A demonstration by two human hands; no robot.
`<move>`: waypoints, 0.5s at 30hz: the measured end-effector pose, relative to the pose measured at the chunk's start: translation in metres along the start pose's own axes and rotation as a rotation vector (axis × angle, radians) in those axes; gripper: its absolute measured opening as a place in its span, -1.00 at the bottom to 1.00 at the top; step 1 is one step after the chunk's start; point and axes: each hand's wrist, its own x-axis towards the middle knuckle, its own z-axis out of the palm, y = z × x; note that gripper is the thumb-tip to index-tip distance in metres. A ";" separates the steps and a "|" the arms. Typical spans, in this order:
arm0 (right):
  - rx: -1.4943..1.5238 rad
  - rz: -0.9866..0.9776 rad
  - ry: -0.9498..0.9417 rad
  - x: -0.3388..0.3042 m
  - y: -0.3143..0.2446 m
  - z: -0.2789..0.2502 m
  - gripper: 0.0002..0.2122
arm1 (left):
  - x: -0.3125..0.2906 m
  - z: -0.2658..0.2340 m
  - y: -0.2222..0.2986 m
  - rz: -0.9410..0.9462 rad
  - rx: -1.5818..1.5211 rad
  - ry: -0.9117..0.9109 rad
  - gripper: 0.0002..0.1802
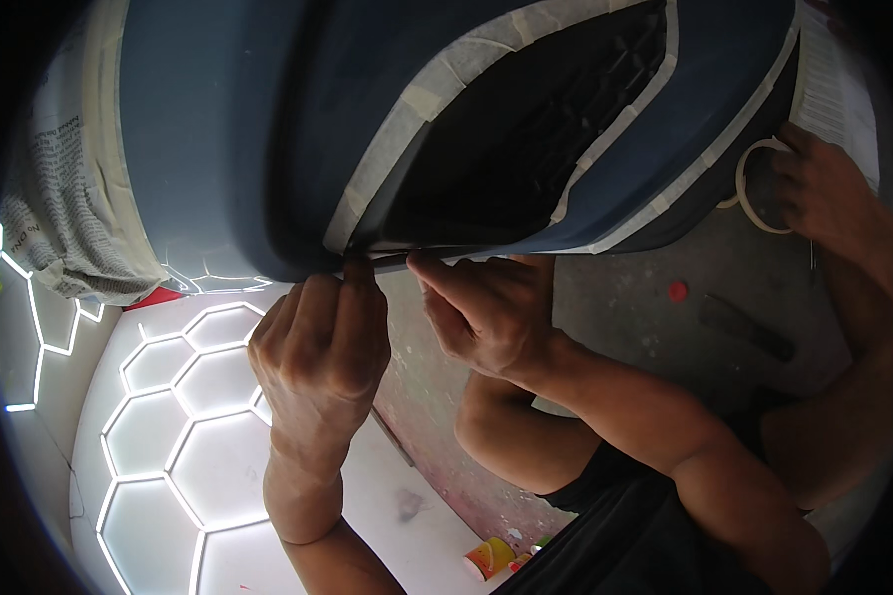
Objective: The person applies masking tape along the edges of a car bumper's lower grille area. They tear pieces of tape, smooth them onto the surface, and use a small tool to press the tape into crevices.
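A dark blue-grey car bumper (193,129) fills the upper part of the view. Strips of beige masking tape (422,99) outline its black mesh grille opening (526,129). My left hand (322,332) is closed at the bumper's lower edge, its fingers curled and fingertips pressed against the rim below the tape's end. Just to its right, my right hand (486,307) pinches at the same edge with thumb and bent forefinger. A thin strip runs along the edge between them. What the fingertips hold is hidden behind the knuckles.
At the right, another person's hand (829,183) holds a roll of masking tape (743,186) beside a printed sheet (841,94). Taped newspaper (64,188) covers the left side. Hexagonal lights (174,466) glow at lower left. A red cap (678,292) and a yellow-orange tub (488,558) are below.
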 end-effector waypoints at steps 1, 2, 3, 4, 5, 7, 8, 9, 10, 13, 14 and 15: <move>-0.009 -0.003 -0.032 -0.001 -0.001 -0.001 -0.59 | 0.000 0.000 0.000 -0.005 -0.001 0.001 -0.73; -0.017 -0.007 -0.065 -0.002 -0.002 -0.003 -0.57 | 0.001 0.001 0.001 -0.007 -0.004 0.005 -0.73; -0.028 -0.009 -0.084 -0.003 -0.004 -0.002 -0.56 | 0.001 0.001 0.001 -0.008 -0.006 0.010 -0.72; -0.027 -0.009 -0.100 -0.004 -0.004 0.001 -0.55 | 0.001 0.001 0.001 -0.012 -0.005 0.004 -0.72; 0.004 0.019 -0.081 -0.005 -0.005 0.003 -0.54 | 0.001 0.001 0.001 -0.012 -0.009 0.012 -0.72; 0.090 0.080 -0.036 -0.007 -0.005 0.012 -0.52 | 0.001 0.000 0.001 -0.017 -0.008 0.009 -0.71; 0.089 0.088 -0.030 -0.008 -0.004 0.015 -0.52 | 0.000 0.000 0.001 -0.022 -0.016 0.023 -0.71; 0.089 0.095 -0.023 -0.010 -0.004 0.017 -0.51 | 0.000 0.001 0.001 -0.027 -0.024 0.037 -0.71; 0.091 0.102 -0.020 -0.011 -0.004 0.018 -0.51 | -0.001 0.002 0.001 -0.035 -0.023 0.042 -0.72; 0.113 0.132 -0.033 -0.011 -0.005 0.018 -0.51 | -0.006 0.001 0.000 -0.081 -0.051 0.073 -0.73; 0.117 0.146 -0.034 -0.010 -0.006 0.018 -0.52 | -0.009 0.000 0.000 -0.094 -0.044 0.091 -0.70; 0.120 0.160 -0.037 -0.008 -0.008 0.017 -0.53 | -0.012 -0.002 0.001 -0.117 -0.040 0.099 -0.67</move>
